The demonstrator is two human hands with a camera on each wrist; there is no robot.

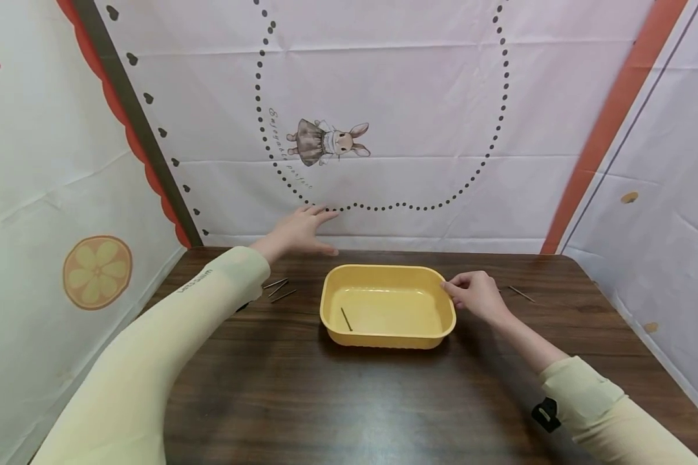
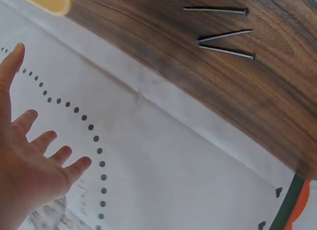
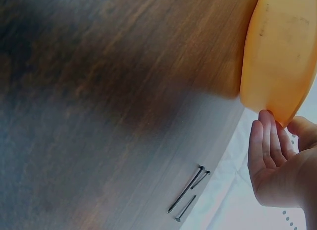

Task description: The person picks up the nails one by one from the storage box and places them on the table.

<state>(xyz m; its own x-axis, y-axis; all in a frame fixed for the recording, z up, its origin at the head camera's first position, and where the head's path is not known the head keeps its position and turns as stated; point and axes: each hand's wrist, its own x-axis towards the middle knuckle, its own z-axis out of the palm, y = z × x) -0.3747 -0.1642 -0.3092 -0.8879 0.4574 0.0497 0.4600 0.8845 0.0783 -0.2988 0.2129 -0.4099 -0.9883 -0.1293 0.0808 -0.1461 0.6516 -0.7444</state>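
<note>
A yellow rectangular plastic basin (image 1: 390,341) sits on the wooden table, with one nail (image 1: 346,319) lying at the left of its floor. My right hand (image 1: 479,296) pinches the basin's right rim between thumb and fingers; the right wrist view shows this hand (image 3: 282,170) at the basin's outer wall (image 3: 277,51). My left hand (image 1: 298,232) is raised behind the basin's left end, fingers spread and holding nothing. Three nails (image 1: 283,296) lie on the table left of the basin, clearer in the left wrist view, where one nail (image 2: 215,11) lies apart from the other two.
Right of the basin lie three more nails (image 3: 185,190), partly hidden by the right hand in the head view. A printed cloth (image 1: 407,129) with a rabbit picture hangs behind the dark wooden table (image 1: 349,400), and similar cloth flanks both sides.
</note>
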